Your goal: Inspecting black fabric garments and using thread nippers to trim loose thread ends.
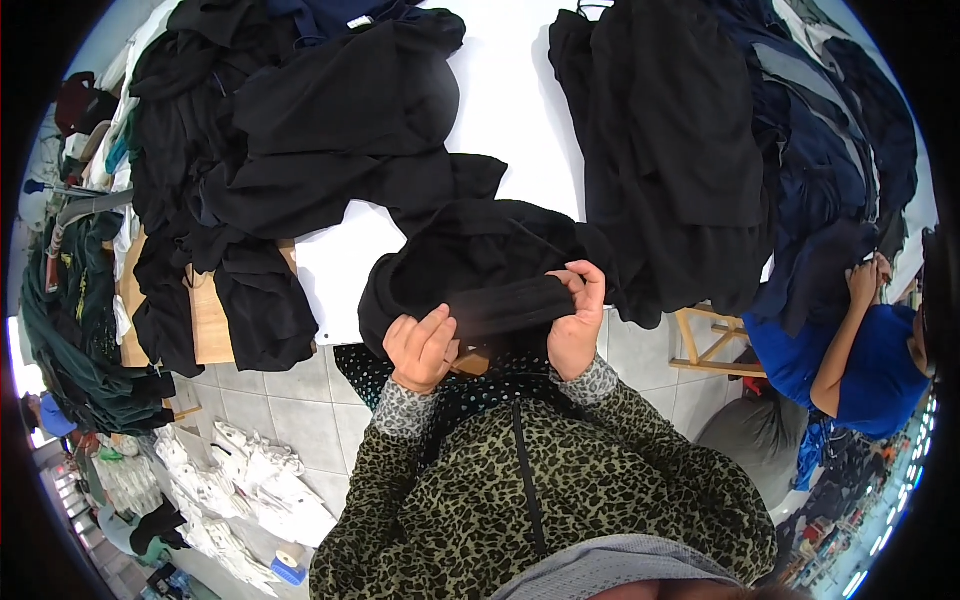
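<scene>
A black garment (470,245) lies at the near edge of the white table, its opening facing me. Between my hands stretches a wide black band (505,305), which looks like the garment's waistband or hem. My left hand (418,350) is closed on the band's left end, fingers curled over the cloth. At the other end my right hand (577,320) pinches the band between thumb and fingers. The rest of the garment is bunched behind the band, so its full shape is hidden.
A heap of black garments (330,110) covers the table's left side. Another black stack (670,120) lies to the right, beside navy garments (810,130). At right a co-worker in a blue top (870,375) handles dark cloth. White cloth (240,470) is piled at lower left.
</scene>
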A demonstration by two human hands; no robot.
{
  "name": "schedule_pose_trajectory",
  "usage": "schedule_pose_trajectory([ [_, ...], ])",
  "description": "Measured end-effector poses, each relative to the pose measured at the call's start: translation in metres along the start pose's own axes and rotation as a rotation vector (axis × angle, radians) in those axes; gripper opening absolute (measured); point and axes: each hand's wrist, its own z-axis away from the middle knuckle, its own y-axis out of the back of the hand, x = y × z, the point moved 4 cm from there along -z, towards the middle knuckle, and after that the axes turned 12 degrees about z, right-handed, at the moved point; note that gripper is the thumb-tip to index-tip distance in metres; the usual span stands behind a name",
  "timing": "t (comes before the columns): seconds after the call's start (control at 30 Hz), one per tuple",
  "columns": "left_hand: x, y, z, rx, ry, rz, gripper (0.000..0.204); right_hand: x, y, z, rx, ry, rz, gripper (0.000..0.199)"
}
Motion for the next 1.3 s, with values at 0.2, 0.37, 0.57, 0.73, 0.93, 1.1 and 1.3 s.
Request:
schedule_pose_trajectory([
  [0.2,-0.004,0.002,0.004,0.018,0.024,-0.022,0.025,-0.003,0.002,-0.005,-0.119,0.067,0.148,0.037],
  [0.37,-0.005,0.001,0.003,0.024,0.040,-0.004,0.025,-0.004,0.001,-0.006,-0.140,0.048,0.200,0.036],
  [0.57,-0.007,-0.003,0.000,0.048,0.068,0.006,0.030,0.002,0.001,-0.008,-0.185,-0.014,0.255,0.034],
  [0.73,-0.010,-0.007,0.003,0.064,0.094,0.009,0.029,-0.021,0.000,-0.015,-0.339,0.090,0.479,0.038],
  [0.93,-0.004,-0.013,0.002,0.020,0.092,0.064,0.032,-0.014,0.006,-0.010,-0.242,0.233,0.411,0.032],
  [1.1,0.000,-0.014,0.002,-0.014,0.052,0.080,0.030,-0.008,0.013,-0.002,-0.010,0.177,0.168,0.027],
  [1.3,-0.002,-0.016,0.005,-0.016,0.024,0.074,0.028,0.000,0.015,0.000,-0.019,0.148,0.043,0.026],
])
